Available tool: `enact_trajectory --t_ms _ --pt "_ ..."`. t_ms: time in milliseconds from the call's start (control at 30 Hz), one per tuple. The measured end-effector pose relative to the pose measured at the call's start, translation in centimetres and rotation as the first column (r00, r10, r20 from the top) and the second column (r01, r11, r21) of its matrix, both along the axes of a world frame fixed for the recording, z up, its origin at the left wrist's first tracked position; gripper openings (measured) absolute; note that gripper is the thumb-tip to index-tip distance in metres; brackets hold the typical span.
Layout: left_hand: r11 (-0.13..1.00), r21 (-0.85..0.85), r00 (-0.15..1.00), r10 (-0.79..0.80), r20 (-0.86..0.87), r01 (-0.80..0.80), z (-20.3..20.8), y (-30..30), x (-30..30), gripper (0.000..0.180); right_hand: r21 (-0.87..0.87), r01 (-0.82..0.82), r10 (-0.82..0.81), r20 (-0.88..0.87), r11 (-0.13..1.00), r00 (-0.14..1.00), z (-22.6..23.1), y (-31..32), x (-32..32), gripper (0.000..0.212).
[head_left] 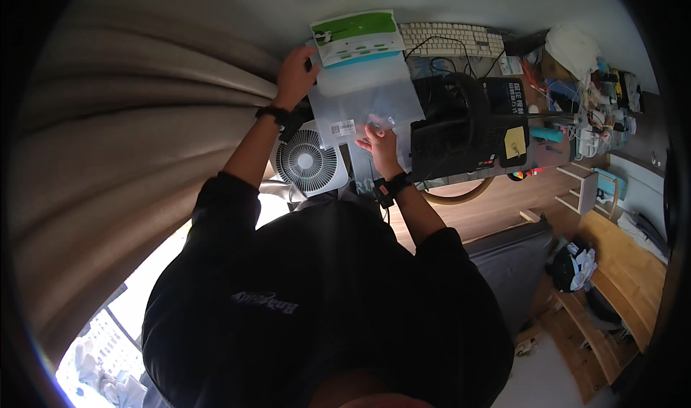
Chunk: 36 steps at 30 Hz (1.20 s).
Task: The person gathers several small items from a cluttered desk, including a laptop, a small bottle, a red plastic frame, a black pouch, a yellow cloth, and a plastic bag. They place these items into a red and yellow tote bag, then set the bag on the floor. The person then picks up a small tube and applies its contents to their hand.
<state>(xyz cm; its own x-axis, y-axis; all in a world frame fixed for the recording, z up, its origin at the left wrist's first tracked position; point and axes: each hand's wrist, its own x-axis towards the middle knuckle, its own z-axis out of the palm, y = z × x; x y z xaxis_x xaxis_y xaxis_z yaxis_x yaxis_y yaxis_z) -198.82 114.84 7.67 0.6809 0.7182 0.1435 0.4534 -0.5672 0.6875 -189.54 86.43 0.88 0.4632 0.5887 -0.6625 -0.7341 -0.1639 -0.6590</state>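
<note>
A clear plastic bag point(366, 95) with a small white label near its lower left lies before me. My right hand point(379, 151) is closed on its near edge, thumb and fingertips together on the plastic. At the far left my left hand point(295, 77) bends its fingers by the left edge of the bag. A small dark spot shows between those fingers; what they hold I cannot make out. A green and white packet point(358, 38) lies over the far end of the bag, with a light blue strip below it.
A white round-grilled fan point(306, 160) stands just left of the bag. Beyond lies a pale keyboard point(452, 41) with black cables. To the right are a large black box point(461, 134) with a yellow note point(515, 143), and cluttered small items. A beige curtain point(158, 120) hangs left.
</note>
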Motion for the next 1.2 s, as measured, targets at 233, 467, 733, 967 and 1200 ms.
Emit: enact_trajectory --t_ms 233,467,733,967,1200 --pt "0.775 0.430 0.844 -0.237 -0.481 0.463 -1.9 0.4 10.0 0.087 0.083 0.046 -0.052 0.067 0.995 0.996 -1.2 0.5 0.0 0.042" --pt "0.828 0.264 0.792 -0.304 -0.529 0.494 -3.1 3.9 11.8 0.090 0.170 -0.107 0.083 0.145 0.980 0.986 0.7 1.3 1.6 0.037" --pt "0.812 0.271 0.725 -0.246 -0.643 0.516 -1.3 4.8 12.6 0.100 0.184 -0.019 0.017 0.016 0.983 1.000 0.2 3.2 2.5 0.027" --pt "0.737 0.485 0.760 -0.059 -0.647 0.471 -5.6 1.7 12.7 0.120 0.048 0.054 -0.049 -0.091 0.997 0.995 -2.9 3.2 1.7 0.029" --pt "0.787 0.434 0.816 -0.145 -0.559 0.438 -5.6 3.1 12.9 0.117 -0.003 -0.031 0.031 -0.055 1.000 0.998 -3.5 2.3 1.6 0.045"
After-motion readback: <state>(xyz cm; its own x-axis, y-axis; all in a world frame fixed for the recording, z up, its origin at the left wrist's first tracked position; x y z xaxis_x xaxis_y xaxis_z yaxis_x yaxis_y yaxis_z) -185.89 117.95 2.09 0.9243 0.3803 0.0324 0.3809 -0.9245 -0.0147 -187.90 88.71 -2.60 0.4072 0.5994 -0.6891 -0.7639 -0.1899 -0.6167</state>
